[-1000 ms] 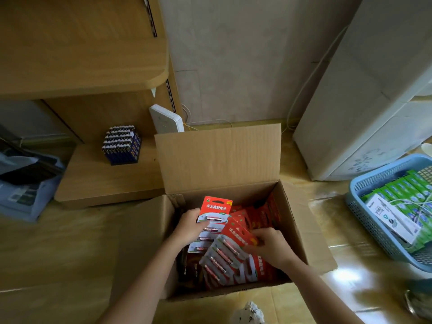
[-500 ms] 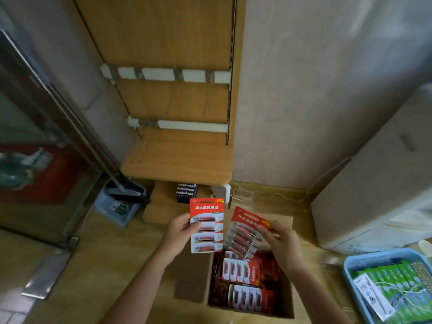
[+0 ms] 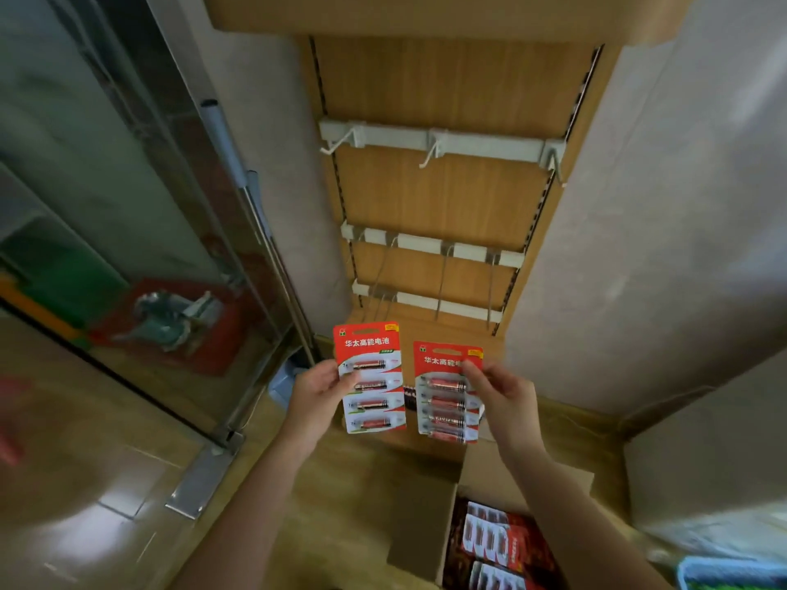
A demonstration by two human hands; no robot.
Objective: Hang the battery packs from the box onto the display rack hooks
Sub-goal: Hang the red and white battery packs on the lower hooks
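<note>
Gripping a red battery pack (image 3: 369,376) by its left edge, the left hand (image 3: 317,389) holds it upright at the lower centre of the frame, thumb pressed on the front of the card. Just to the right, the right hand (image 3: 506,393) pinches a second battery pack (image 3: 445,396) by its right edge, fingers closed on the card; whether one card or several are stacked there I cannot tell. The two packs stand side by side, close but apart, each showing cells under a red header; both are below the display rack (image 3: 447,198), a wooden panel at the upper centre crossed by three white rails from which hooks (image 3: 431,154) jut out. At the lower right the open cardboard box (image 3: 419,525) stands on the floor with more packs (image 3: 498,542) lying inside; the corner of a blue basket (image 3: 732,574) shows at the bottom right edge.
</note>
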